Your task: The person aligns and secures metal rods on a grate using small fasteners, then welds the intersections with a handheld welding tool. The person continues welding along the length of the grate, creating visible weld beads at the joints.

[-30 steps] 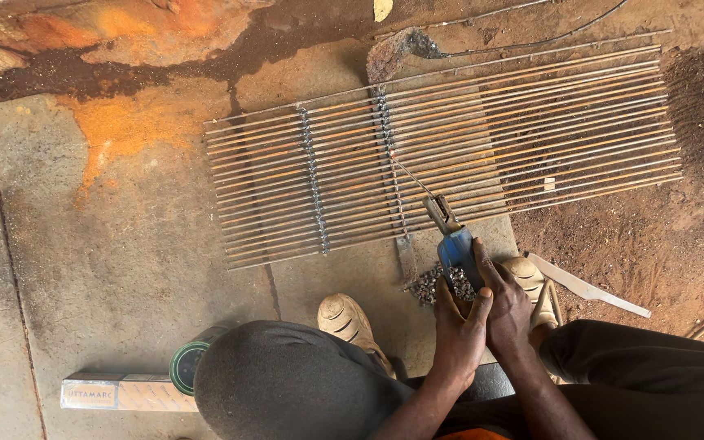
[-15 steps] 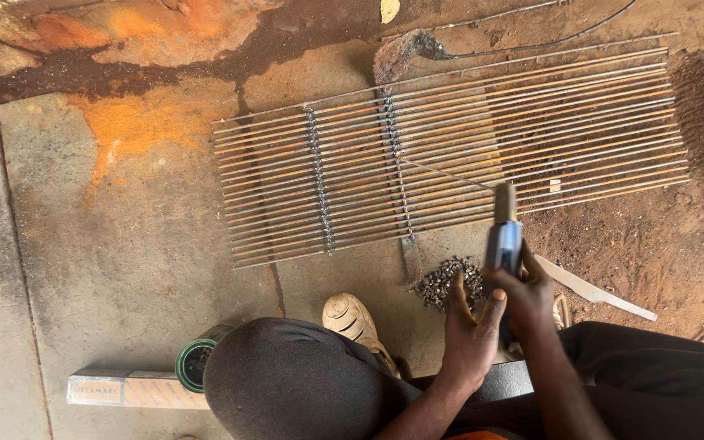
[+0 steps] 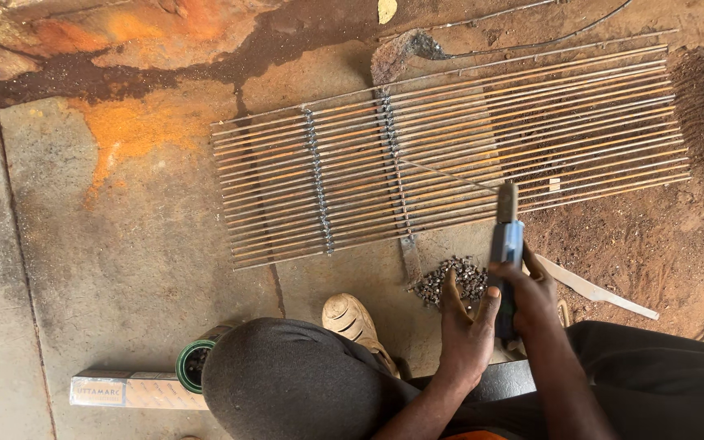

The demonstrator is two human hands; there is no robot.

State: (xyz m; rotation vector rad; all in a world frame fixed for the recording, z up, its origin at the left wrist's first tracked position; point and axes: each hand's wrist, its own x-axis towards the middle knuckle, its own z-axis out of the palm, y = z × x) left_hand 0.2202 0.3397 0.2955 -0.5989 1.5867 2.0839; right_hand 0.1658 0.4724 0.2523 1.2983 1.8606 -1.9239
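My right hand [image 3: 534, 300] grips a blue-handled welding electrode holder [image 3: 506, 236] held upright. A thin rod [image 3: 450, 173] runs from its jaw up-left onto a grate of rusty parallel steel bars [image 3: 596, 122] lying on the concrete. My left hand [image 3: 464, 330] is beside the handle, fingers spread and thumb touching it. Two rough weld seams [image 3: 318, 183] cross the bars on the grate's left part. A small heap of dark metal stubs [image 3: 453, 279] lies just in front of my left hand.
A dark cap [image 3: 287, 383] fills the bottom centre, with a tan shoe [image 3: 354, 319] beside it. A long cardboard box [image 3: 128, 390] and a green-rimmed round tin [image 3: 193, 364] lie at lower left. A pale flat strip [image 3: 600, 291] rests on reddish dirt at right.
The holder swung from tilted low near the stub heap to upright and shifted right. A thin rod now reaches from its jaw to the grate. My left hand opened beside the handle.
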